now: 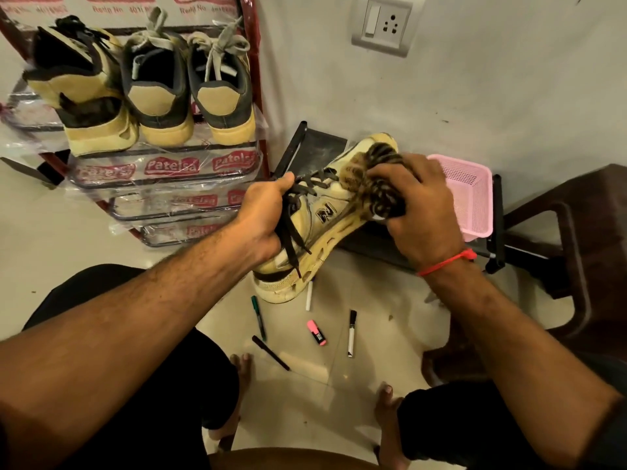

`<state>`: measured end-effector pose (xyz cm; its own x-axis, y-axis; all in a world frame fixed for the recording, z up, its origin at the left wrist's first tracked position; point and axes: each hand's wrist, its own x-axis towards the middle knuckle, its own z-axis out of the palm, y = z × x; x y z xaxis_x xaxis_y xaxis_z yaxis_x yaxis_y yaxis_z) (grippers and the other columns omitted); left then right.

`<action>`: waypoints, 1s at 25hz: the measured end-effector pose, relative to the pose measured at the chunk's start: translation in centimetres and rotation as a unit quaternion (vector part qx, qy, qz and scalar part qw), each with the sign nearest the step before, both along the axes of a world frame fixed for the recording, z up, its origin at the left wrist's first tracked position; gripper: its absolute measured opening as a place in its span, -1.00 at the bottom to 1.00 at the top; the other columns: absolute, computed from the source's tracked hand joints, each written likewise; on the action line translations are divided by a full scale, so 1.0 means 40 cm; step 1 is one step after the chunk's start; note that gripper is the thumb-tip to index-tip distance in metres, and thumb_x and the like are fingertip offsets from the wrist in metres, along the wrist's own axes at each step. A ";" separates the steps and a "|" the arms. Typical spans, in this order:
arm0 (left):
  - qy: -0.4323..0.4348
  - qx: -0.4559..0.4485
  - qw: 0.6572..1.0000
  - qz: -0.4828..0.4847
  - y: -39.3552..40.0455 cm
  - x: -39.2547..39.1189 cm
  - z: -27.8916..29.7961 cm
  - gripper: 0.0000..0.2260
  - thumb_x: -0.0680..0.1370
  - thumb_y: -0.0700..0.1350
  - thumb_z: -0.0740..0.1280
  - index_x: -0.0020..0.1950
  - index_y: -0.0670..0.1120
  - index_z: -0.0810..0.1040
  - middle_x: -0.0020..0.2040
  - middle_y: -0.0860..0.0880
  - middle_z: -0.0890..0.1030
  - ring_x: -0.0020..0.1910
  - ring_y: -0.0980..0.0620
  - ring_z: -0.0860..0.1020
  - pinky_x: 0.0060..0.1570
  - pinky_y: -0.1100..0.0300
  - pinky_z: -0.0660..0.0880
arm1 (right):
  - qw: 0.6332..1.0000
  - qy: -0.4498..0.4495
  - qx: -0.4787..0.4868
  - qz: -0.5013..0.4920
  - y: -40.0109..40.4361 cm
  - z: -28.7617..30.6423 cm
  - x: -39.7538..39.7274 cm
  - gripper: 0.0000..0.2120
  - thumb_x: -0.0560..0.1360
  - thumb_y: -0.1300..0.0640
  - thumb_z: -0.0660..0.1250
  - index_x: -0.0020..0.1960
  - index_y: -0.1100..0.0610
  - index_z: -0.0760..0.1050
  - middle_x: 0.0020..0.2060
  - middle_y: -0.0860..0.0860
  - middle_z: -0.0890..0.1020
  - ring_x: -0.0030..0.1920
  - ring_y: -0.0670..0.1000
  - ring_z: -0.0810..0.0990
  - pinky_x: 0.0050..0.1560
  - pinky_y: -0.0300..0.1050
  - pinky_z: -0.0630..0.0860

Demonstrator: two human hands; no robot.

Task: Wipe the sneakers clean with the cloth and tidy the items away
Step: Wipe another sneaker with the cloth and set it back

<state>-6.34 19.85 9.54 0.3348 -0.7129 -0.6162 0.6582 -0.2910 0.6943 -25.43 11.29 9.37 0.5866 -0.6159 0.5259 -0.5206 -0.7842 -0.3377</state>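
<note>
- Head view: left hand (263, 218) grips the cream sneaker (325, 212) at its black laces, holding it tilted above the floor
- Right hand (415, 212) curls round a striped cloth (381, 184), pressing it on the sneaker's toe
- Three more sneakers (146, 86) sit on the rack (169, 171)
- Pink basket (470, 195) just beside the right hand; markers (317, 332) lie on the floor below

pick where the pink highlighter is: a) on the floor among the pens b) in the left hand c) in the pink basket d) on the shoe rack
a: the pink highlighter lies on the floor between the pens, below the held sneaker.
</note>
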 end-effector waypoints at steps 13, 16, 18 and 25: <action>0.021 0.089 0.994 -0.059 0.014 0.010 0.003 -0.64 0.70 -0.02 0.15 -0.08 -0.16 0.65 -0.23 -0.15 0.71 -0.37 -0.07 0.68 -0.31 0.15 0.64 | 0.998 -0.025 -0.020 0.058 0.041 -0.007 0.018 -0.61 0.36 0.27 0.48 0.18 0.18 0.60 0.15 0.23 0.56 0.20 0.27 0.48 0.21 0.08 0.45; 0.020 0.078 0.994 -0.072 0.014 0.017 0.005 -0.62 0.68 0.03 0.17 -0.08 -0.16 0.66 -0.19 -0.15 0.71 -0.31 -0.08 0.68 -0.16 0.10 0.58 | 0.970 0.059 -0.076 0.223 0.164 -0.056 0.065 -0.71 0.49 0.14 0.37 0.19 0.19 0.60 0.17 0.22 0.57 0.21 0.23 0.49 0.20 0.12 0.48; 0.016 0.065 0.995 -0.069 0.009 0.023 0.008 -0.61 0.68 0.05 0.17 -0.10 -0.14 0.67 -0.16 -0.13 0.72 -0.29 -0.07 0.69 -0.19 0.11 0.58 | 0.971 0.061 -0.093 0.211 0.125 -0.036 0.056 -0.70 0.50 0.12 0.38 0.20 0.20 0.58 0.16 0.24 0.58 0.19 0.23 0.51 0.18 0.12 0.50; -0.023 0.065 0.997 -0.026 0.006 0.005 -0.020 -0.67 0.67 -0.07 0.24 0.32 -0.24 0.56 0.13 -0.24 0.69 -0.03 -0.17 0.69 -0.23 0.05 0.66 | 0.999 -0.022 -0.042 0.018 0.042 0.003 0.014 -0.62 0.34 0.24 0.50 0.15 0.22 0.61 0.13 0.24 0.55 0.15 0.24 0.46 0.12 -0.02 0.43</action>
<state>-6.16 20.07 8.73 0.3303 -0.6445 -0.6896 0.6084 -0.4132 0.6776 -24.87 12.97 9.48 0.5822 -0.5473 0.6013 -0.4775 -0.8287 -0.2920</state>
